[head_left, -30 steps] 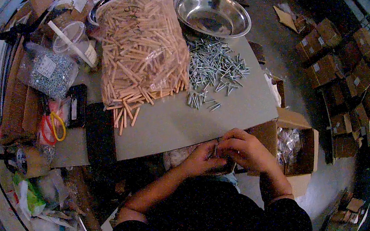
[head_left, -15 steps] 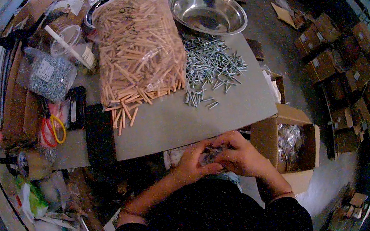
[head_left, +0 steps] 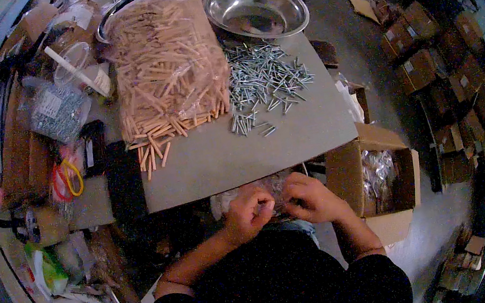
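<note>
Just off the table's front edge, my left hand (head_left: 249, 214) and my right hand (head_left: 314, 198) are held a little apart with fingers curled in. Each seems to pinch a side of a crinkled clear plastic bag (head_left: 270, 186), which shows between and behind them. Its contents, if any, are too dim to make out. Beyond my hands on the grey table (head_left: 208, 170) lies a large clear bag of wooden dowels (head_left: 166, 69), several of them spilling from its near end. A loose heap of silvery screws (head_left: 269, 76) lies right of it.
A round steel bowl (head_left: 257, 10) stands behind the screws. At the left are a bag of small metal parts (head_left: 57, 109), a plastic tub (head_left: 72, 64) and red and yellow loops (head_left: 74, 178). An open carton (head_left: 346, 180) of clear packets stands right of my hands; stacked cartons (head_left: 423, 70) line the floor.
My hands have drawn apart from being cupped together around clear plastic, and the plastic now shows between them. The whole view has shifted slightly.
</note>
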The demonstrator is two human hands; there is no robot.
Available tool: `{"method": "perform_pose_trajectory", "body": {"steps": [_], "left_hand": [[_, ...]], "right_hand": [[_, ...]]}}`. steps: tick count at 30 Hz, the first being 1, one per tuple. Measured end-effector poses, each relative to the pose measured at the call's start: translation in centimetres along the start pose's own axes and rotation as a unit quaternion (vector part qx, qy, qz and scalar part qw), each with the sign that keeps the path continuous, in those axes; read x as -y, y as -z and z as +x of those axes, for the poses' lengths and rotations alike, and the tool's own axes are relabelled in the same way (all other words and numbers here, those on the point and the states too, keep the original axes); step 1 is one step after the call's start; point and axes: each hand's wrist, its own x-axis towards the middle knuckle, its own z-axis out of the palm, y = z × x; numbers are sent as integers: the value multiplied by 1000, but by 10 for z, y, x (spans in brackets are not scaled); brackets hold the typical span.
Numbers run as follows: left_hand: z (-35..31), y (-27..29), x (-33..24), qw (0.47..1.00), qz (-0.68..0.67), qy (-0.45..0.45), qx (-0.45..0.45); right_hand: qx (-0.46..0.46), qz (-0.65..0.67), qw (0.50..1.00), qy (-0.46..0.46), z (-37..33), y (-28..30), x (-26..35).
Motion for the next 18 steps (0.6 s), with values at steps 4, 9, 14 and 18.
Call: {"method": "perform_pose_trajectory", "body": {"steps": [4,9,14,18], "left_hand": [[7,-20,14,998,-33,44,27],[5,-66,71,975,77,20,206],[-4,-104,118,945,198,-106,239],[4,-102,127,955,122,-111,248]], "right_hand": [[-2,-24,998,-60,-30,16,-18],[-132,-195,869,-434,-139,86,-38],[-229,-387,785,-426,-150,115,-1],[-311,-155,836,-425,-125,94,-19]]}}
